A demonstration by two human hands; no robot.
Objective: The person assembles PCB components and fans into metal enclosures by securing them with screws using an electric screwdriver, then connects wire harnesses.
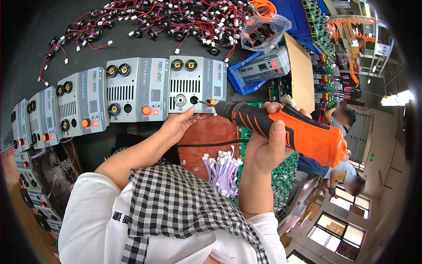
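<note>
My right hand [269, 138] is wrapped round an orange and black power screwdriver [303, 136]. Its bit points left, and the tip is close to a round black hole in a grey machine front panel [187, 70]. From my view I cannot tell whether the tip touches. The panel carries two brass-centred sockets on top, vent slots, one lower socket and an orange knob. My left hand [179, 125] grips this panel's lower edge just below the hole, fingers closed against it.
Several similar panels [132, 88] stand in a row leftward. Red and purple wired connectors [167, 22] are heaped behind. At right are a blue tray [246, 86], a bag of black parts [263, 33] and green circuit boards [283, 180]. White cable bundles [222, 174] lie nearby; two people are beyond.
</note>
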